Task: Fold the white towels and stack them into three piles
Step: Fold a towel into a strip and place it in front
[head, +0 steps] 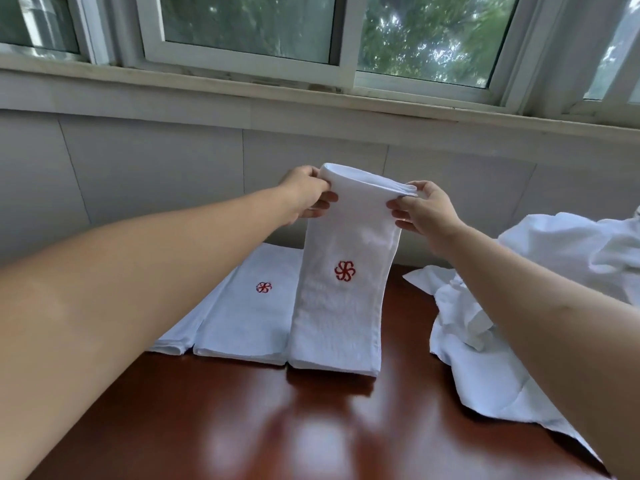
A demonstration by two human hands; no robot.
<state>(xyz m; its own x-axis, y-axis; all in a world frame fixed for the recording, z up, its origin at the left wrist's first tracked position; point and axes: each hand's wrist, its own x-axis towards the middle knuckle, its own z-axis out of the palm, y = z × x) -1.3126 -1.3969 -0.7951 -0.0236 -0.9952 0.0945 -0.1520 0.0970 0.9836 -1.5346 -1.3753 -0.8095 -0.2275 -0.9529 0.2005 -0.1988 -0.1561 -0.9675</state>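
Left hand (306, 194) and right hand (420, 211) pinching the top corners of a folded white towel (341, 271), lower edge resting on the wooden table (277, 417). Beside it, two folded towels (239, 313), the leftmost mostly hidden behind the left forearm. Unfolded heap (540, 268) cut off at right.

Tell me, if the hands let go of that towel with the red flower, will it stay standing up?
Probably not. The held towel hangs limp from the left hand and right hand, so it looks floppy and would likely slump onto the table. It seems light, since fingertips alone pinch its top edge.
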